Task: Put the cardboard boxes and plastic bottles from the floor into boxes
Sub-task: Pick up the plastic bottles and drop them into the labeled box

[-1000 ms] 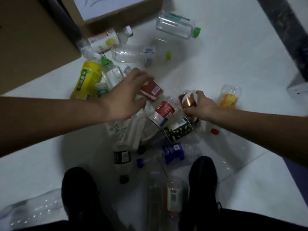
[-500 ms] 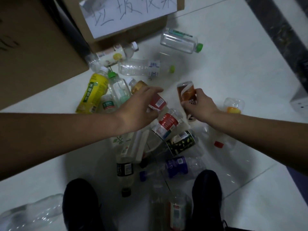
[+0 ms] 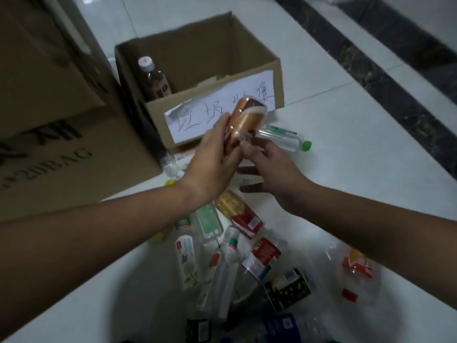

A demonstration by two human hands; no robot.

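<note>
A brown-and-copper labelled plastic bottle [image 3: 247,117] is raised in front of the open cardboard box [image 3: 155,115], which carries a handwritten paper sign. My left hand [image 3: 215,157] is wrapped around the bottle's lower part. My right hand [image 3: 274,174] is just right of it, fingers spread, with only the thumb tip touching the bottle. Inside the box stands a dark bottle with a white cap [image 3: 154,80]. Several plastic bottles lie in a pile on the white floor below my hands, among them a red-labelled one [image 3: 247,219].
A large closed cardboard box [image 3: 61,144] stands at the left, against the open one. A clear bottle with a green cap [image 3: 286,139] lies by the open box's front. A dark stone strip [image 3: 371,58] crosses the floor at the right.
My right hand lifted the brown bottle off the pile toward the open box. My left hand left the pile and closed on it. The view tilted up, showing the box's inside.
</note>
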